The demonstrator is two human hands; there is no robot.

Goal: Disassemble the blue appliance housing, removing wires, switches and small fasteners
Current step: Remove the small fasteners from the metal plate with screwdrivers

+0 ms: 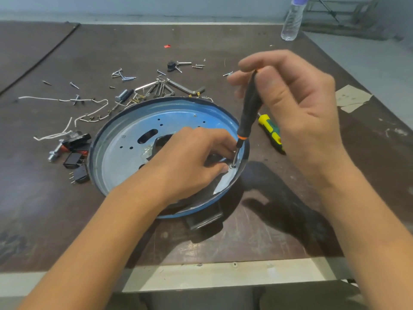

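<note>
A: Right hand (297,108), fingers first. Thumb and fingertips (245,63) curl round the top of the black screwdriver (249,108), the one with the orange collar. Held nearly upright, tilted a little to the right at the top.

B: Noted. Left hand (190,162)?

A: Thumb and forefinger curl in narrow around the bare metal shaft, low down, just above the tip. The other fingers are tucked under; I cannot tell what they touch.

B: The tip?

A: It sits on a small screw (232,167) inside the right wall of the blue housing (134,130).

B: Where is the housing?

A: In the middle of the dark table (245,231), lying open side up, its pale inner plate showing holes and a slot. The left forearm crosses its near rim.

B: Around it?

A: Just right of the rim lies a yellow-green screwdriver (271,130). Behind the rim are hex keys (161,86) and loose screws (125,77). To the left, white wires (89,110); nearer, beside the rim, black switches (76,151). Far right corner: a plastic bottle (291,21), upright. A cardboard scrap (352,98) lies at the right edge.
</note>
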